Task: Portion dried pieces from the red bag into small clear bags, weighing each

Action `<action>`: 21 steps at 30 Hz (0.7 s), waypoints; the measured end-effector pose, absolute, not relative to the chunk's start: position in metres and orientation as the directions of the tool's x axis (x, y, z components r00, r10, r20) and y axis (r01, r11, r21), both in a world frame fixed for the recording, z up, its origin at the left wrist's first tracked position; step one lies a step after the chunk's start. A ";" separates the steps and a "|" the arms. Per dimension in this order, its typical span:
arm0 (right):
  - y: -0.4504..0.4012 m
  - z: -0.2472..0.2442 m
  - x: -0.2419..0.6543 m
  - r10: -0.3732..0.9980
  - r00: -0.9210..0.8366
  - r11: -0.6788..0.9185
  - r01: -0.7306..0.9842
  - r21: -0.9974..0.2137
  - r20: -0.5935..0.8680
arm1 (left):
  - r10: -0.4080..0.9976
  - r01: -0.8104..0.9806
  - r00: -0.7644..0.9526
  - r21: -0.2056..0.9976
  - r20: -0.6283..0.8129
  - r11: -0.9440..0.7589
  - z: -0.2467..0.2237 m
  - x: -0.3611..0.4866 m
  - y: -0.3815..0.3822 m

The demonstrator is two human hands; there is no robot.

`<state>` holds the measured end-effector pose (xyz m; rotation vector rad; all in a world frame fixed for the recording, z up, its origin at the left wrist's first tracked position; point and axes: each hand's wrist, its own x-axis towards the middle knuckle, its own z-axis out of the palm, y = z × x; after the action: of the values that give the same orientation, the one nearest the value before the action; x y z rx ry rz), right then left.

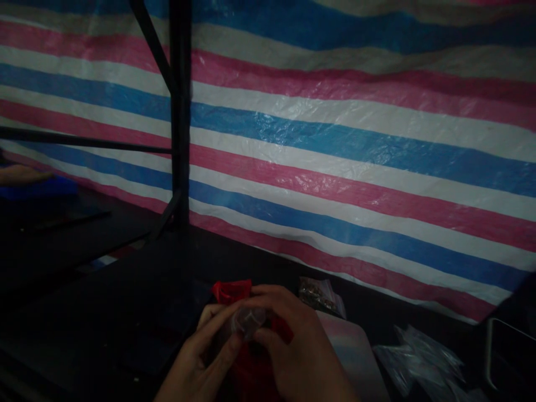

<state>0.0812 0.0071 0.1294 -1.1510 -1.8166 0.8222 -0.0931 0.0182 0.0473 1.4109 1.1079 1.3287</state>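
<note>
Presently, I record the fingers of my left hand [205, 354] and right hand [302, 340] closed narrowly on a clear plastic piece [248, 321], exact type too dark to tell. Red material [255, 371] shows below it. Right of both hands, the table [268, 261] bears a filled zip bag [320, 297], a pale round-cornered panel [352, 352] and clear plastic bags [422, 360].

Dim throughout. Striped sheet [352, 151] brightest, scattered glare on its creases; light source out of view. Table [142, 290] sinks to near-black, edges hard to read. Left hand [205, 352] and right hand [299, 340] underlit, soft in detail — faint highlights on the clear plastic [249, 319] between them. Far hand [23, 175] at left margin blurred, murky. Bags [422, 357] catch weak, greyish shine — contents unreadable.
</note>
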 end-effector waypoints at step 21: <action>-0.005 0.147 0.086 0.960 -0.253 0.223 0.445 -0.867 0.116 | 0.955 -0.048 0.172 0.970 0.243 -0.238 0.036 -0.100 0.011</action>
<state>0.0857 -0.0048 0.1472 -1.3014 -1.8146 0.9585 -0.0997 0.0111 0.0365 1.4434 0.9311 1.2597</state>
